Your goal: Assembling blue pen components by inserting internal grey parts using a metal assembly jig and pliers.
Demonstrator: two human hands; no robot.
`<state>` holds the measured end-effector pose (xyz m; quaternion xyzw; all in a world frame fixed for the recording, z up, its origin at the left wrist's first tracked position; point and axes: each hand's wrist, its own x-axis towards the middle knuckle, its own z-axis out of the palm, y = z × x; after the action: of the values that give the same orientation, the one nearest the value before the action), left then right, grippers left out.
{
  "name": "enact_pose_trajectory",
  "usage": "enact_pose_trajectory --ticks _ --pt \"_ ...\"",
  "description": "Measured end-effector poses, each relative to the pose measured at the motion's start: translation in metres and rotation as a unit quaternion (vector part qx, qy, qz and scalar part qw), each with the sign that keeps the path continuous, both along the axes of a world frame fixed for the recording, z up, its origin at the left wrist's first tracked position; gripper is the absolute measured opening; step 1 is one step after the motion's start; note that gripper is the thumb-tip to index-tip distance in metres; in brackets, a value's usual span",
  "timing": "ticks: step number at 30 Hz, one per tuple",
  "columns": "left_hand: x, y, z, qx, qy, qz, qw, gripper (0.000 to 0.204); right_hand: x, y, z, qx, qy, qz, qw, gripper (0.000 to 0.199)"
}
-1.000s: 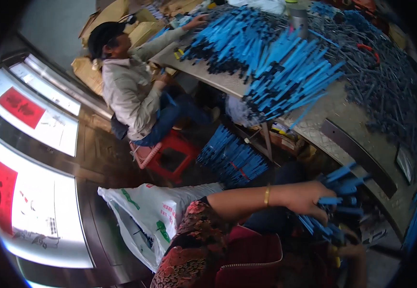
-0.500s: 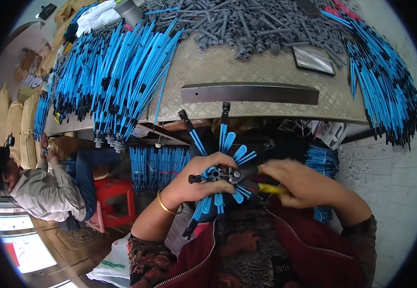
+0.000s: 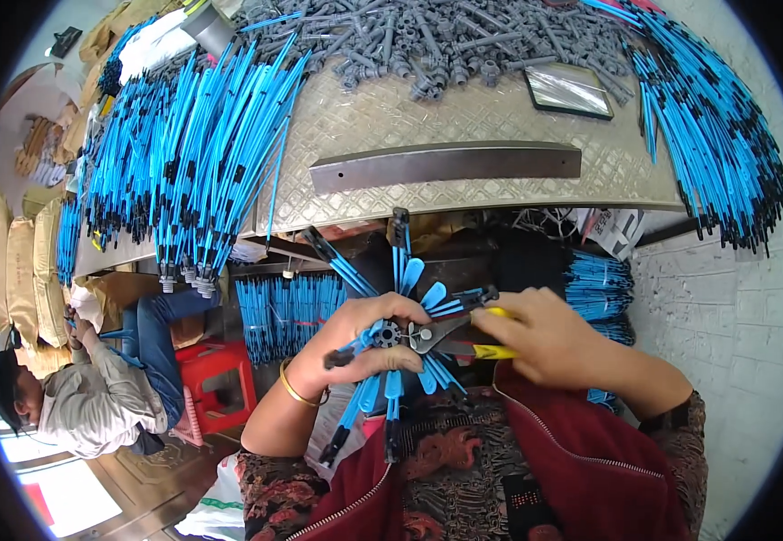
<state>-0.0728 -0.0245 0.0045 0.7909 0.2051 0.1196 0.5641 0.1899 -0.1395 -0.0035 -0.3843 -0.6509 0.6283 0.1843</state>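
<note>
My left hand [image 3: 355, 335] grips a star-shaped cluster of blue plastic rods [image 3: 400, 311] that radiate from a dark grey hub [image 3: 388, 335], held over my lap. My right hand [image 3: 545, 338] is closed on pliers with yellow handles [image 3: 491, 352]; their metal jaws [image 3: 428, 338] touch the cluster right beside the hub. A gold bangle [image 3: 294, 393] sits on my left wrist. The rod tips are black and several point down toward my red vest.
A metal-topped table [image 3: 464, 122] ahead carries a grey metal bar [image 3: 446, 164], bundles of blue rods at left [image 3: 193, 153] and right [image 3: 707, 135], and a heap of grey parts [image 3: 446, 36]. Another person [image 3: 85, 406] sits at lower left by a red stool [image 3: 220, 379].
One second ago my view faced left toward the seated person and my arm held blue rods; it has swung to the table. Since half a second ago both hands hold the cluster and pliers almost unchanged.
</note>
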Motion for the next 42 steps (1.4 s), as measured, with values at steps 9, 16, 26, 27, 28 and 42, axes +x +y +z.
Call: enact_pose_trajectory --ticks 9,16,26,27,28,42 --pt "0.011 0.002 -0.008 0.026 -0.018 -0.046 0.998 0.052 -0.006 -0.017 -0.092 -0.522 0.412 0.054 0.745 0.038" --pt "0.011 0.003 0.004 -0.007 0.025 -0.051 0.998 0.05 0.011 0.0 -0.051 -0.421 0.271 0.029 0.865 0.025" --pt "0.009 -0.003 0.005 0.017 0.02 -0.043 0.999 0.054 0.014 0.014 -0.027 -0.396 0.179 0.054 0.899 0.025" --pt "0.009 -0.003 0.004 0.018 0.021 -0.043 0.999 0.054 0.013 0.015 -0.028 -0.395 0.179 0.054 0.899 0.025" --pt "0.008 -0.002 0.004 0.022 0.017 -0.043 0.999 0.054 0.012 0.016 -0.029 -0.389 0.178 0.056 0.902 0.025" --pt "0.005 0.007 -0.003 -0.022 -0.013 -0.087 0.996 0.056 -0.029 -0.002 -0.106 -0.308 0.415 0.119 0.848 0.03"
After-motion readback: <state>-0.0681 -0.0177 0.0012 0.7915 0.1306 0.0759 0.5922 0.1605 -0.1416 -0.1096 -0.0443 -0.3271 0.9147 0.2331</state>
